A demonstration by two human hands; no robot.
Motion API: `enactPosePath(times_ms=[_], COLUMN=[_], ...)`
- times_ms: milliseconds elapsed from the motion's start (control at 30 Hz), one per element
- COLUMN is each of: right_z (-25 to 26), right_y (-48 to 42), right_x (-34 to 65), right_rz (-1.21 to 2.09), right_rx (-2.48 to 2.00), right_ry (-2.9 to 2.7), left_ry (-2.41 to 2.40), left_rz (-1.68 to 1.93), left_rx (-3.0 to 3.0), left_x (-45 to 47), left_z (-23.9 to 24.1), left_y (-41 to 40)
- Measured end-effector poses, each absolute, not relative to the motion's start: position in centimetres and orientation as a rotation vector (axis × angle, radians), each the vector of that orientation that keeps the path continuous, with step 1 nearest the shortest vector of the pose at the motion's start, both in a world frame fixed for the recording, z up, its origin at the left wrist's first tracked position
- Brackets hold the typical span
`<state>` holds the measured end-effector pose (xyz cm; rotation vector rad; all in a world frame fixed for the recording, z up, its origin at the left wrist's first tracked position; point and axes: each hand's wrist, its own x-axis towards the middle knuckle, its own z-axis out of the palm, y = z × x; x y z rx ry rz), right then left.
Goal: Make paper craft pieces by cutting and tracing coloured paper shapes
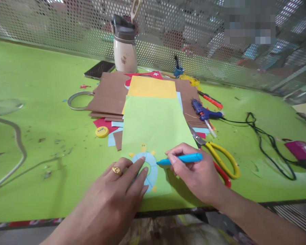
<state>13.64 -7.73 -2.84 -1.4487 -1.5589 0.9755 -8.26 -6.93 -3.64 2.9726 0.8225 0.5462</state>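
Observation:
My right hand point(193, 170) grips a bright blue marker point(187, 158), its tip touching the right edge of a light-blue paper turtle point(153, 175). The turtle has a yellow head and feet, a green centre and blue lines across its ring-shaped shell. Fingers stretched out, my left hand point(122, 185) presses the turtle down and hides its left part. Beneath it lies a light-green sheet of paper point(155, 119), which overlaps a yellow sheet point(153, 86). Scissors with yellow and red handles point(221, 158) rest just beyond my right hand.
Brown paper point(109, 95) lies under the sheets. A tape ring point(78, 100) and yellow cap point(102, 131) sit left. Behind stand a white bottle point(124, 51) and a phone point(99, 69). Right are a blue glue gun point(206, 111) and its black cord point(264, 139). A perforated screen point(158, 37) borders the back.

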Motion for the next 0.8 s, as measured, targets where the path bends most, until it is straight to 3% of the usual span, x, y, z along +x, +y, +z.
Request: enactPosePath(times_ms=[800], right_z=[-2.91], right_y=[-7.84], right_x=[13.79], right_rz=[0.950], right_rx=[-1.472], right_ry=[-1.569], left_ry=[0.823], left_rz=[0.554], left_rx=[2.984], left_x=[-8.50], left_z=[-3.85], left_y=[-6.94])
